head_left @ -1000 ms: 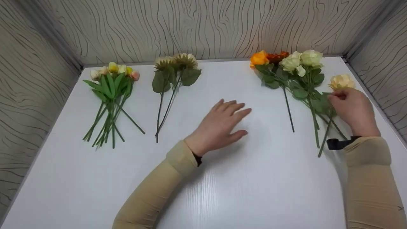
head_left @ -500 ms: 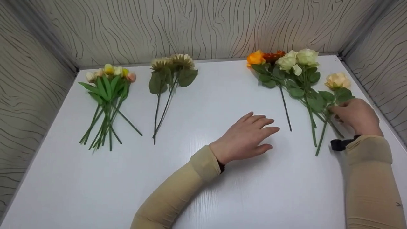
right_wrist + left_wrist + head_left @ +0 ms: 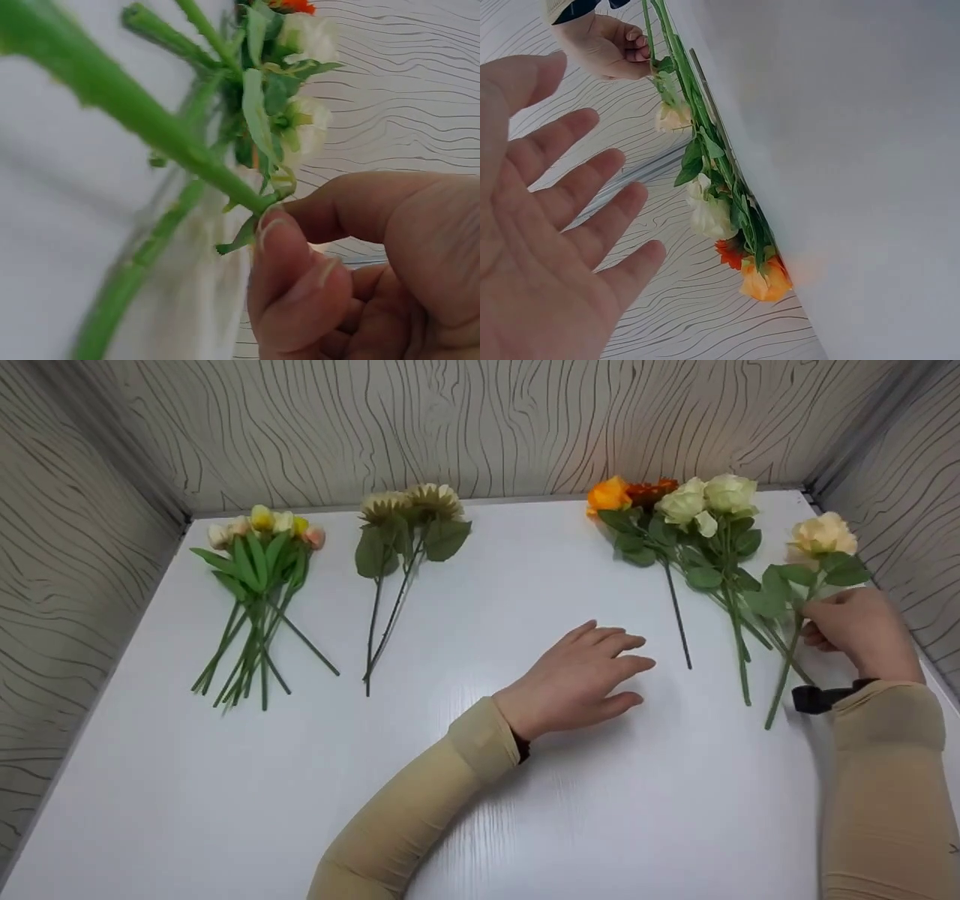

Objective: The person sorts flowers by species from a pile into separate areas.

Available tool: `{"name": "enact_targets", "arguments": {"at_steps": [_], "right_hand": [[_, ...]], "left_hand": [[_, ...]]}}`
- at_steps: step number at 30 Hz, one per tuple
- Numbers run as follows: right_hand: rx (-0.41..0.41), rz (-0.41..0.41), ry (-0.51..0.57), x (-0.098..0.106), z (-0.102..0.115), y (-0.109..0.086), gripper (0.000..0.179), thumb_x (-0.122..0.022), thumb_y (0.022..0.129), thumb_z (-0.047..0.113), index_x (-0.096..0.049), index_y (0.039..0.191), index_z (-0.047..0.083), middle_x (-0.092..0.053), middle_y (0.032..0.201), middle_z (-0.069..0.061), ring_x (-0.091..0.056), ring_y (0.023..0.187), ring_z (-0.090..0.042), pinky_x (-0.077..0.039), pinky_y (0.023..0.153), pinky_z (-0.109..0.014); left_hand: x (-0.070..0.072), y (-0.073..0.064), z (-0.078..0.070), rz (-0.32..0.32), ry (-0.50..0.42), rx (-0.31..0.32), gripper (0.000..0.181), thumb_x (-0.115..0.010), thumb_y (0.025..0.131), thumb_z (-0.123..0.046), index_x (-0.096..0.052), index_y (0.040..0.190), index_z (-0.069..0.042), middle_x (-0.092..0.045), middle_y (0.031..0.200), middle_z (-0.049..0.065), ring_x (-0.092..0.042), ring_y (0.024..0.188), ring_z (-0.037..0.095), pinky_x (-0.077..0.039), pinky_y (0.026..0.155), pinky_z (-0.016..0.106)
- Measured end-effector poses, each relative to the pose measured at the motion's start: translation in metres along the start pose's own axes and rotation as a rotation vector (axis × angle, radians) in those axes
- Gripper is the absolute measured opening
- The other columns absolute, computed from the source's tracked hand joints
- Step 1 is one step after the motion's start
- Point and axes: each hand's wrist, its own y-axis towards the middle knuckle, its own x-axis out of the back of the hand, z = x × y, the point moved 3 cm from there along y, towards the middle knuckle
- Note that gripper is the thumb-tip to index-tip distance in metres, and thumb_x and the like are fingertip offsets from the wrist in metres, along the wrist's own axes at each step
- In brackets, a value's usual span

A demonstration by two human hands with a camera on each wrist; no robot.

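Note:
A peach rose [image 3: 823, 534] on a green leafy stem is pinched between the thumb and fingers of my right hand [image 3: 862, 628], near the table's right edge. The right wrist view shows the thumb and a fingertip meeting on the thorny stem [image 3: 161, 135]. My left hand [image 3: 576, 679] hovers palm down over the middle of the table with its fingers spread, holding nothing. Just left of the peach rose lie two cream-white roses [image 3: 731, 495], an orange rose [image 3: 608, 496] and a dark red-orange flower [image 3: 652, 491], their stems crossing.
Tulips [image 3: 259, 559] in white, yellow and pink lie bunched at the table's left. Two pale flowers [image 3: 416, 504] with dark stems lie right of them, heads toward the back. A wood-patterned wall [image 3: 480, 427] bounds the white table [image 3: 225, 810] behind and at both sides.
My right hand slid down from the bloom to the stem, then moved right with the peach rose. The left hand moved right, then stayed nearly still.

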Motion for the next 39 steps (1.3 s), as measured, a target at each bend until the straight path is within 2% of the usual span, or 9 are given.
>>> {"name": "enact_targets", "arguments": {"at_steps": [5, 8, 12, 14, 16, 21, 25, 32, 39], "right_hand": [[0.014, -0.068, 0.092, 0.005, 0.017, -0.007, 0.049, -0.048, 0.103, 0.035, -0.06, 0.122, -0.008, -0.068, 0.077, 0.005, -0.067, 0.071, -0.012, -0.055, 0.063, -0.027], [0.076, -0.122, 0.201, 0.002, 0.035, -0.013, 0.046, -0.052, 0.103, 0.039, -0.061, 0.122, -0.002, -0.067, 0.079, 0.007, -0.066, 0.071, -0.009, -0.055, 0.063, -0.024], [0.229, -0.124, 0.544, -0.011, 0.068, -0.024, 0.039, -0.064, 0.101, 0.032, -0.063, 0.117, -0.004, -0.069, 0.086, 0.0, -0.065, 0.074, -0.012, -0.055, 0.063, -0.022], [0.298, -0.065, 0.715, -0.024, 0.087, -0.032, 0.037, -0.067, 0.101, 0.027, -0.063, 0.117, -0.005, -0.069, 0.093, -0.007, -0.065, 0.077, -0.016, -0.056, 0.064, -0.022], [0.35, 0.0, 0.801, -0.04, 0.105, -0.039, 0.035, -0.067, 0.101, 0.024, -0.063, 0.118, -0.006, -0.068, 0.1, -0.013, -0.064, 0.081, -0.02, -0.056, 0.067, -0.023], [0.458, 0.119, 0.732, -0.075, 0.134, -0.058, 0.039, -0.065, 0.102, 0.03, -0.065, 0.124, -0.002, -0.068, 0.104, -0.015, -0.063, 0.087, -0.024, -0.056, 0.074, -0.026], [0.513, 0.19, 0.772, -0.091, 0.14, -0.062, 0.037, -0.066, 0.102, 0.027, -0.065, 0.123, -0.003, -0.069, 0.101, -0.013, -0.061, 0.085, -0.022, -0.055, 0.074, -0.026], [0.496, 0.286, 0.905, -0.1, 0.141, -0.064, 0.04, -0.066, 0.102, 0.026, -0.061, 0.129, -0.003, -0.064, 0.104, -0.013, -0.058, 0.089, -0.024, -0.053, 0.075, -0.027], [0.497, 0.281, 0.858, -0.103, 0.143, -0.065, 0.034, -0.064, 0.104, 0.023, -0.063, 0.122, -0.006, -0.065, 0.099, -0.012, -0.058, 0.085, -0.024, -0.053, 0.073, -0.027]], "left_hand": [[0.005, -0.002, 0.003, -0.069, -0.043, 0.054, 0.037, -0.06, 0.104, -0.036, -0.065, 0.139, -0.022, -0.058, 0.143, -0.001, -0.05, 0.135, 0.016, -0.03, 0.118, 0.034], [0.01, -0.004, 0.006, -0.144, -0.111, 0.111, 0.031, -0.06, 0.104, -0.032, -0.07, 0.131, -0.02, -0.066, 0.131, -0.004, -0.059, 0.121, 0.014, -0.043, 0.105, 0.026], [0.014, -0.006, 0.011, -0.213, -0.306, 0.223, 0.025, -0.061, 0.104, -0.028, -0.075, 0.123, -0.02, -0.071, 0.118, -0.009, -0.063, 0.106, 0.006, -0.049, 0.087, 0.018], [0.016, -0.007, 0.013, -0.219, -0.426, 0.277, 0.026, -0.061, 0.105, -0.029, -0.075, 0.124, -0.02, -0.071, 0.116, -0.011, -0.062, 0.101, 0.001, -0.048, 0.083, 0.016], [0.018, -0.007, 0.015, -0.225, -0.525, 0.32, 0.028, -0.061, 0.105, -0.032, -0.075, 0.125, -0.019, -0.071, 0.114, -0.013, -0.06, 0.095, -0.003, -0.047, 0.079, 0.015], [0.02, -0.008, 0.021, -0.265, -0.706, 0.377, 0.027, -0.063, 0.104, -0.032, -0.075, 0.122, -0.018, -0.07, 0.106, -0.017, -0.06, 0.086, -0.002, -0.049, 0.074, 0.017], [0.02, -0.008, 0.025, -0.284, -0.835, 0.406, 0.018, -0.069, 0.101, -0.029, -0.077, 0.112, -0.019, -0.07, 0.096, -0.02, -0.063, 0.082, 0.002, -0.052, 0.072, 0.021], [0.015, -0.008, 0.028, -0.274, -0.921, 0.43, 0.012, -0.073, 0.097, -0.027, -0.076, 0.104, -0.018, -0.069, 0.089, -0.017, -0.066, 0.076, 0.007, -0.055, 0.067, 0.023], [0.013, -0.008, 0.03, -0.197, -1.063, 0.482, 0.006, -0.073, 0.097, -0.02, -0.074, 0.096, -0.014, -0.072, 0.084, -0.005, -0.071, 0.072, 0.025, -0.059, 0.063, 0.028]]}}
